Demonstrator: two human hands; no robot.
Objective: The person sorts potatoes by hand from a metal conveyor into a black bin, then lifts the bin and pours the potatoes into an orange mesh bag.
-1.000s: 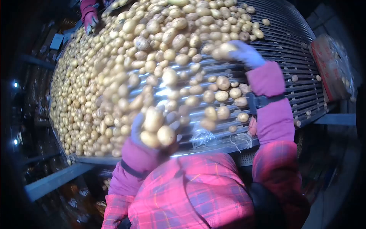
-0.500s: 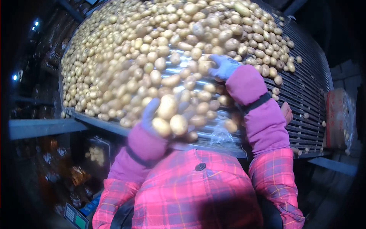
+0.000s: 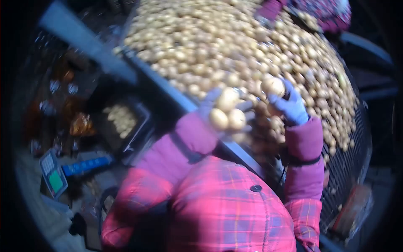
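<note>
My left hand point(image 3: 220, 110), in a purple-blue glove, holds three potatoes point(image 3: 228, 112) just above the near edge of a slatted table point(image 3: 348, 168). My right hand point(image 3: 289, 105), gloved the same way, is closed on one potato point(image 3: 273, 86) and held up over the heap. A deep pile of small yellow potatoes point(image 3: 218, 46) covers most of the table. Both my arms wear magenta sleeve covers over a red plaid jacket.
A dark crate point(image 3: 121, 119) partly filled with potatoes sits below the table on the left. A weighing scale with a green display point(image 3: 53, 176) lies lower left. Another person's sleeve point(image 3: 270, 10) reaches onto the heap at the top. A red box point(image 3: 352, 208) stands lower right.
The view has swung left and tilted, bringing the crate and scale into sight. My right hand lifted off the heap holding a potato. My left hand kept its potatoes.
</note>
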